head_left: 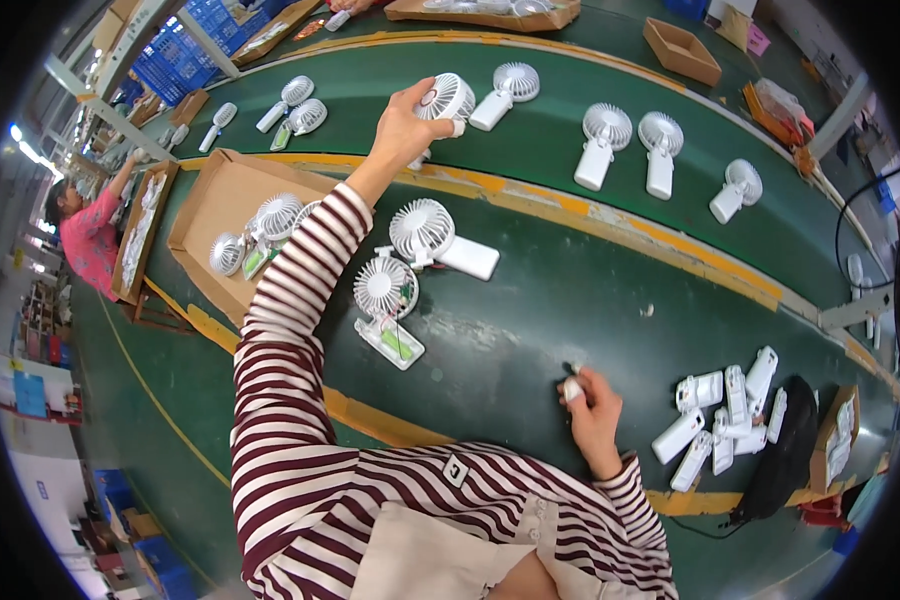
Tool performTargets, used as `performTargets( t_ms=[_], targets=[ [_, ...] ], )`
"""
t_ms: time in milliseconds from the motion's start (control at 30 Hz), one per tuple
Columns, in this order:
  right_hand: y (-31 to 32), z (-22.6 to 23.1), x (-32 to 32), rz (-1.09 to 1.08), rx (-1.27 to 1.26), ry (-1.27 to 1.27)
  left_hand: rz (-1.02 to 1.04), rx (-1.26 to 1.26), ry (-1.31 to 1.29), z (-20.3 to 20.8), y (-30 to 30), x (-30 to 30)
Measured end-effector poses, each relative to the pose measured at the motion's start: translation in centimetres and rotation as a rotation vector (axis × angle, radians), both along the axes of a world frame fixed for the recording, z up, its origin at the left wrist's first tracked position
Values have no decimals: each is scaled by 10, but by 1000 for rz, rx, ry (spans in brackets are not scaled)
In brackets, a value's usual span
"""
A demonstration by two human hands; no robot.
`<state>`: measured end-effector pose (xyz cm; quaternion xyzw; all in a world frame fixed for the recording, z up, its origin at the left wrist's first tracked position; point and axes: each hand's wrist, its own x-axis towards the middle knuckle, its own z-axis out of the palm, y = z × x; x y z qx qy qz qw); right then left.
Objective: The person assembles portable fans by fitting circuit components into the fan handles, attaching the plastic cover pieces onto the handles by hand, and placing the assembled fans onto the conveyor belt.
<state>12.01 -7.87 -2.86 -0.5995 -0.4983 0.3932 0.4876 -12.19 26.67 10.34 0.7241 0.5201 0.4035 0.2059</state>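
Observation:
My left hand reaches across to the far green belt. Its fingers are closed round the head of a white handheld fan. Below that arm, a second handheld fan lies on the bench with a white handle piece beside it. Next to it is an opened fan; its handle shell shows a green battery and thin wires. My right hand is near the bench's front edge, fingers curled together, white covers on the fingertips. Whatever it may pinch is too small to make out.
More handheld fans lie along the far belt. A cardboard tray with fans stands at left. White handle shells are piled at right, beside a black cloth. A person in pink works at far left.

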Motion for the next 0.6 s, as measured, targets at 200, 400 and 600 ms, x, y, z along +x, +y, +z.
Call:
performTargets(
  t_ms=[200, 400, 600],
  targets=[
    [37, 43, -1, 41, 50, 461, -368, 79, 44, 3, -125, 63],
    [25, 57, 10, -88, 104, 682, -505, 128, 76, -38, -243, 136],
    [-18, 53, 32, -464, -97, 596, -621, -151, -64, -69, -297, 172]
  ],
)
